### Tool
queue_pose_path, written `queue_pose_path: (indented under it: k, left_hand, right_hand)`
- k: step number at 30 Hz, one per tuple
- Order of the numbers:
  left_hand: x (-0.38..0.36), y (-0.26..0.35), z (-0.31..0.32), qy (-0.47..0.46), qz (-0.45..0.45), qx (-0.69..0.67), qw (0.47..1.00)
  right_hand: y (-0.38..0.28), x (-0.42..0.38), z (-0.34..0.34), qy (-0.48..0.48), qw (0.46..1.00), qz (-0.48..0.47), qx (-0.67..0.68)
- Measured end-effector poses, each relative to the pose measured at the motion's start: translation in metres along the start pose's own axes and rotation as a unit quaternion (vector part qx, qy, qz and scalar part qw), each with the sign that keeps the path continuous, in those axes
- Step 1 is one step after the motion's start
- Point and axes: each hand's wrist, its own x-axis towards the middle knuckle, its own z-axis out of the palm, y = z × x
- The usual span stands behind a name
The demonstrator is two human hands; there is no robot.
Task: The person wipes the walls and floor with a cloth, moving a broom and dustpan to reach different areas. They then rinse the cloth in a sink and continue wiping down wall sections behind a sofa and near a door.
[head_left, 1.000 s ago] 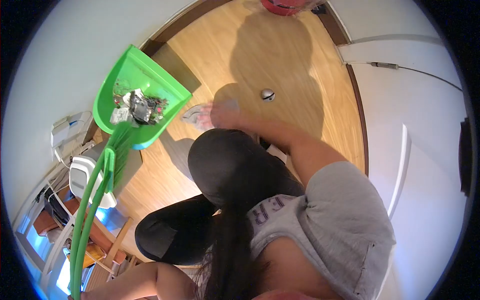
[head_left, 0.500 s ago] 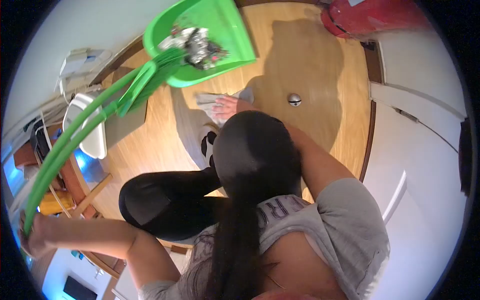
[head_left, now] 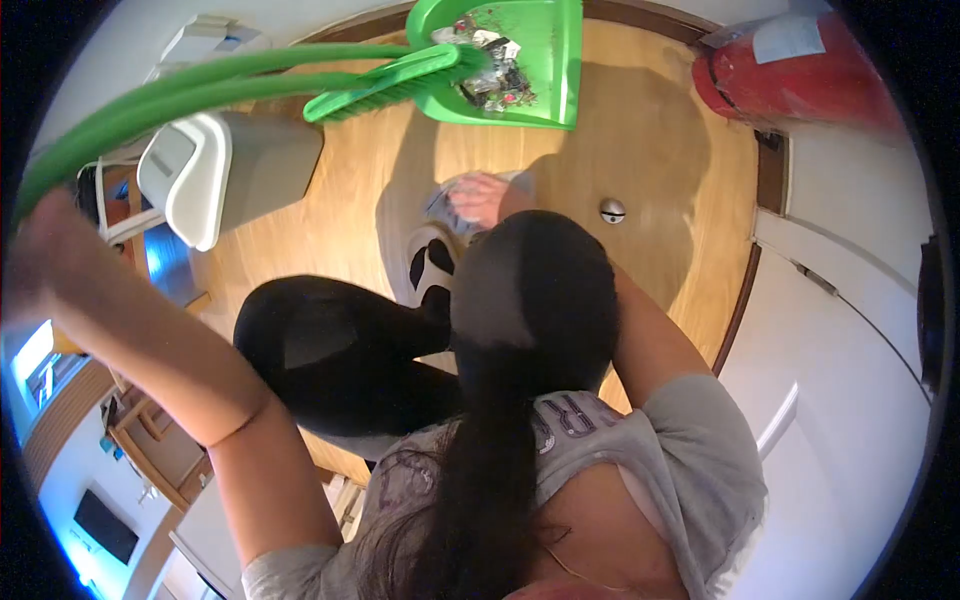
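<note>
A person crouches on the floor [head_left: 660,150], seen from above. The right hand [head_left: 482,197] rests on a cloth [head_left: 447,205] on the floor, just ahead of the knees. Beyond the cloth, a dustpan [head_left: 530,60] holds debris [head_left: 495,70], with a brush [head_left: 395,88] lying against its left side. Long handles [head_left: 180,95] run from them leftwards to the raised left hand [head_left: 40,260]. A bin [head_left: 235,170] lies tipped on the floor under the handles. A door stop [head_left: 612,210] sits right of the cloth; a cylinder [head_left: 790,70] lies farther right.
</note>
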Motion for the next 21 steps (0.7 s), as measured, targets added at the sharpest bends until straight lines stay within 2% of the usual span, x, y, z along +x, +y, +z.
queue_pose_path:
  k: [3,4,6,7,9,10,11,16,21]
  left_hand:
    - [-0.026,0.001,0.016,-0.052,0.074,0.019,0.996]
    - [-0.023,0.004,0.016,-0.095,0.068,0.011,0.993]
    - [-0.009,0.0,0.015,-0.176,0.048,-0.003,0.983]
    - [0.024,-0.016,0.011,-0.429,0.137,-0.149,0.88]
    - [0.039,-0.026,0.024,-0.474,0.179,-0.201,0.839]
    - [0.035,-0.018,0.025,-0.434,0.152,-0.11,0.881]
    - [0.029,-0.01,0.021,-0.414,0.133,-0.042,0.9]
    - [0.015,0.002,0.018,-0.403,0.105,0.052,0.907]
    - [0.013,0.017,0.006,-0.389,0.083,0.088,0.913]
  right_hand:
    - [0.005,0.017,-0.085,0.053,0.989,0.131,0.03]
    - [-0.005,0.023,-0.121,-0.101,0.957,0.262,-0.072]
    - [-0.001,-0.02,-0.126,-0.043,0.945,0.286,-0.154]
    - [-0.001,-0.038,-0.126,-0.058,0.937,0.309,-0.153]
    - [-0.012,-0.041,-0.118,-0.07,0.92,0.346,-0.169]
    - [-0.02,-0.038,-0.115,-0.066,0.913,0.358,-0.186]
    - [-0.022,-0.039,-0.115,-0.063,0.904,0.373,-0.202]
    - [-0.033,-0.024,-0.129,-0.097,0.884,0.416,-0.187]
    - [-0.03,-0.033,-0.127,-0.118,0.899,0.37,-0.204]
